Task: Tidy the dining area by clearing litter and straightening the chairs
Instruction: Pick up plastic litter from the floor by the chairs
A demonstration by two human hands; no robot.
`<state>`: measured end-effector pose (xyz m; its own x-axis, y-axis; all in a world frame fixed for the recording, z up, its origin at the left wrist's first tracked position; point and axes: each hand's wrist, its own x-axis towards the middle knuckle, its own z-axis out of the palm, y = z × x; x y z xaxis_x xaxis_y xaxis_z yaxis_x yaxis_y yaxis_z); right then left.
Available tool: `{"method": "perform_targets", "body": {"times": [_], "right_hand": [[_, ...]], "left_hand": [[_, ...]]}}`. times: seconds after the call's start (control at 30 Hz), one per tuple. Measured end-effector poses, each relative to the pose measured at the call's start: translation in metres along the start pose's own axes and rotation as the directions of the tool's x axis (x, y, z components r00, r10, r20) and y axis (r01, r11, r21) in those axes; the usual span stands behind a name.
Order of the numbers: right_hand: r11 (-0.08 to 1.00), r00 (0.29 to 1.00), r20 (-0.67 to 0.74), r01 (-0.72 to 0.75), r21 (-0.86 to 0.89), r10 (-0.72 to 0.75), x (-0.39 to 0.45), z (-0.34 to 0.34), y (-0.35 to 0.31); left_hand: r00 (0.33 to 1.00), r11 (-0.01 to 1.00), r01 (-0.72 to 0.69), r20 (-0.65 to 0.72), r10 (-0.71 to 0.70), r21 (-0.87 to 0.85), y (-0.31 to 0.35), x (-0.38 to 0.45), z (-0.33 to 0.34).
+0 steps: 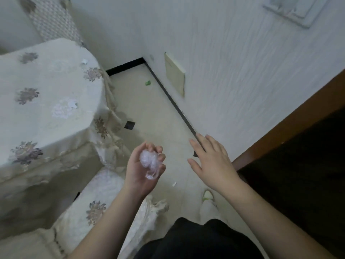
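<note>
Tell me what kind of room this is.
Most likely a home dining area. A table draped in a flowered cloth stands by a chair in a matching cover, near a white wall. Scraps lie on the floor, and the left hand holds crumpled plastic.

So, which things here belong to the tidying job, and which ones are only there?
Part of the job:
- crumpled plastic wad, gripped in the left hand
- green scrap on the floor
- small white scrap on the floor
- paper bits on the tablecloth
- covered chair
- right hand, open, holding nothing

Only there:
- table with flowered cloth
- beige wall panel
- brown wooden door frame
</note>
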<state>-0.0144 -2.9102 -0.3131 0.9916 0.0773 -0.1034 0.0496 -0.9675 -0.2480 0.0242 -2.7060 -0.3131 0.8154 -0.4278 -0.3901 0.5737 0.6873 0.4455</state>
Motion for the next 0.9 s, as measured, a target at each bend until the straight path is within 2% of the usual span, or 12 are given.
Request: {"method": "perform_targets", "body": {"times": [0.2, 0.4, 0.53, 0.77, 0.9], "right_hand": [[0.977, 0.974, 0.082, 0.213, 0.008, -0.213, 0.065, 0.004, 0.03], [0.916, 0.896, 0.196, 0.402, 0.021, -0.398, 0.127, 0.039, 0.04], [0.869, 0.832, 0.279, 0.494, 0.018, -0.479, 0.152, 0.072, 0.035], [0.842, 0.762, 0.384, 0.533, 0.086, -0.522, 0.182, 0.179, 0.014], [0.866, 0.758, 0.434, 0.484, 0.127, -0.487, 0.194, 0.273, 0.015]], "left_hand": [[0.994, 0.994, -0.092, -0.065, 0.088, -0.06, -0.01, 0.054, 0.015], [0.935, 0.965, -0.219, -0.314, 0.165, -0.145, -0.023, 0.072, -0.015], [0.892, 0.932, -0.299, -0.407, 0.198, -0.204, -0.028, 0.071, -0.043], [0.818, 0.916, -0.327, -0.555, 0.151, -0.233, -0.037, 0.113, -0.125], [0.809, 0.91, -0.357, -0.557, 0.189, -0.21, -0.046, 0.148, -0.186]]}}
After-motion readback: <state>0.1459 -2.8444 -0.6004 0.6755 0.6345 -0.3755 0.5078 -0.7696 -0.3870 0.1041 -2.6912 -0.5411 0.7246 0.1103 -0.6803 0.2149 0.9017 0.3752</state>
